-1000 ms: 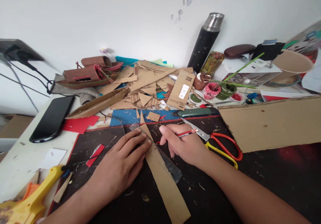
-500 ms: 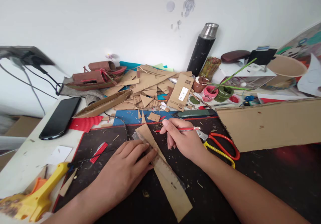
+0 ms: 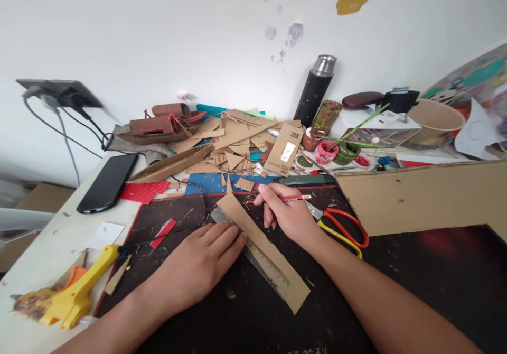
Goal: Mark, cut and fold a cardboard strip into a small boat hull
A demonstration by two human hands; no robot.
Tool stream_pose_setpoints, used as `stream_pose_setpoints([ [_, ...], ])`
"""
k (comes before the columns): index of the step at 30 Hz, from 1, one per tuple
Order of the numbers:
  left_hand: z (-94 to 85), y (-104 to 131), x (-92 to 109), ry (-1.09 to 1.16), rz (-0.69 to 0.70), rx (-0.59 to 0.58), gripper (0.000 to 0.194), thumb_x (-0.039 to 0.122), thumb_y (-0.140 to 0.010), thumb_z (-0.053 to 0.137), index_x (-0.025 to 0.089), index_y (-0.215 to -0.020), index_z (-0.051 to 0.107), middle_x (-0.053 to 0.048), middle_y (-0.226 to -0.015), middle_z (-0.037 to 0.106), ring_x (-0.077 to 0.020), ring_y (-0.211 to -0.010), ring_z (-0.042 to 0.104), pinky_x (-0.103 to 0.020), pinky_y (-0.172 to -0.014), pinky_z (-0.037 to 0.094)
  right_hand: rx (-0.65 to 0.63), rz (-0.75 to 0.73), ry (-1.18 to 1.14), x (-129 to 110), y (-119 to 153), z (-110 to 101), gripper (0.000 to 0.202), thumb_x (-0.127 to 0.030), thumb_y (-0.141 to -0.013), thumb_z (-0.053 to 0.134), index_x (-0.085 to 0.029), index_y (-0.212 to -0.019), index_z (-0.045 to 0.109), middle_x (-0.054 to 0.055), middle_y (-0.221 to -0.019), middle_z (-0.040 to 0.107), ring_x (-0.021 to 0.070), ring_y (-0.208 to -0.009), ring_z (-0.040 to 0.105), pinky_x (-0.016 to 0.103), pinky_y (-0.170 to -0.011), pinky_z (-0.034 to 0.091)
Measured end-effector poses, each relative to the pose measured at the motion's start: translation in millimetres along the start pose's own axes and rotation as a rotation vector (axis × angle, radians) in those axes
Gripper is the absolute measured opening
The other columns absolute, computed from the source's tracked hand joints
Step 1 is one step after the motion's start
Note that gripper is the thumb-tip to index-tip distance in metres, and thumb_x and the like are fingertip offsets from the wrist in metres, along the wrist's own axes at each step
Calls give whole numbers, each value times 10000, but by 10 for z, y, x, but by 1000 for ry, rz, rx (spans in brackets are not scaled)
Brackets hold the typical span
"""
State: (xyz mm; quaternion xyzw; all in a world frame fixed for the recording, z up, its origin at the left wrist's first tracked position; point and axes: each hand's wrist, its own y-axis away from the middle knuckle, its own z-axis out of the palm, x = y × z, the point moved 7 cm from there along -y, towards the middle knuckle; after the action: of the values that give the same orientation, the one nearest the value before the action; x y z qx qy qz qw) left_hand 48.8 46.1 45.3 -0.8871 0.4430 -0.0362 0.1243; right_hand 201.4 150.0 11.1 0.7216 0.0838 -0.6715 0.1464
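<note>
A narrow cardboard strip (image 3: 263,243) lies slantwise on the dark mat (image 3: 190,317). Along its lower left side is a clear ruler (image 3: 266,270), partly over the strip. My left hand (image 3: 202,261) is closed on the ruler near its upper end, fingertips at the strip's edge; its thumb is hidden. A red pencil (image 3: 295,198) is gripped in my right hand (image 3: 287,214), held nearly level above the mat, just right of the strip's upper end. Scissors (image 3: 344,230) with red and yellow handles rest behind my right wrist.
Cardboard scraps (image 3: 241,132) pile up by the wall, beside a brown model boat (image 3: 158,127). Paint jars (image 3: 327,151) and a black flask (image 3: 315,90) stand at back right. Left lie a phone (image 3: 106,184) and yellow glue gun (image 3: 85,285). A large cardboard panel (image 3: 420,198) is on the right.
The ruler has shifted to the strip's lower left side, uncovering more of the strip, whose lower end has swung up and right. My right hand still grips the pencil. The camera view has shifted.
</note>
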Motion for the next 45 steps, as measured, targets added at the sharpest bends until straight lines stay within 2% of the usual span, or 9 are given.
stream_pose_setpoints([
  [5, -5, -21, 8, -57, 21, -35, 447, 91, -1029, 486, 89, -1455, 623, -167, -1366, 727, -280, -1210, 672, -392, -992, 546, -3, -2, 7, -6, 1, 6, 520, -674, -1014, 575, -197, -839, 688, -42, -475, 568, 135, -415, 544, 233, -433, 405],
  [9, -3, -77, 63, -132, 59, -33, 398, 94, -1042, 481, 62, -1397, 659, -162, -1296, 762, -275, -1145, 693, -392, -976, 547, -2, -2, 30, 19, -8, 4, 520, -669, -1017, 572, -198, -833, 693, -31, -479, 587, 131, -412, 535, 231, -428, 384],
  [16, -95, -47, 35, -150, 64, 120, 336, 123, -1081, 446, 54, -1263, 721, -152, -1146, 797, -266, -1055, 702, -379, -915, 585, 1, -14, 44, 31, -12, -3, 522, -681, -1012, 574, -207, -833, 698, -29, -484, 589, 136, -421, 553, 236, -425, 376],
  [19, -193, 56, -46, -130, 63, 196, 347, 128, -1093, 431, 69, -1291, 709, -134, -1218, 797, -282, -1170, 688, -384, -946, 599, -2, -14, 44, 33, -11, 1, 527, -688, -1010, 578, -207, -831, 699, -28, -484, 595, 135, -422, 549, 238, -437, 392],
  [23, -214, 138, -214, -83, -12, 216, 348, 91, -1068, 485, 66, -1357, 677, -128, -1325, 772, -296, -1296, 662, -411, -1046, 599, -3, -40, 56, 29, -9, -2, 518, -668, -1028, 578, -204, -838, 707, -29, -491, 599, 132, -443, 570, 236, -462, 407],
  [29, -83, 122, -266, -84, -71, 134, 378, 113, -1087, 427, 100, -1326, 719, -126, -1306, 778, -267, -1248, 702, -384, -1022, 630, -9, -32, 48, 35, -8, 0, 510, -656, -1034, 578, -201, -845, 706, -31, -493, 604, 129, -441, 567, 234, -467, 404],
  [34, -75, 168, -220, -84, -53, 118, 377, 108, -1081, 434, 82, -1335, 711, -140, -1306, 773, -279, -1271, 680, -382, -1034, 618, -18, -32, 46, 15, -5, 12, 491, -626, -1047, 572, -203, -838, 707, -35, -490, 601, 125, -439, 562, 236, -474, 406],
  [45, -80, 211, -279, -2, -110, 100, 358, 133, -1105, 430, 103, -1363, 677, -116, -1363, 754, -252, -1323, 660, -373, -1079, 599, -47, -14, 116, -24, 30, 30, 485, -606, -1057, 554, -197, -858, 721, -27, -514, 611, 136, -468, 576, 253, -517, 433],
])
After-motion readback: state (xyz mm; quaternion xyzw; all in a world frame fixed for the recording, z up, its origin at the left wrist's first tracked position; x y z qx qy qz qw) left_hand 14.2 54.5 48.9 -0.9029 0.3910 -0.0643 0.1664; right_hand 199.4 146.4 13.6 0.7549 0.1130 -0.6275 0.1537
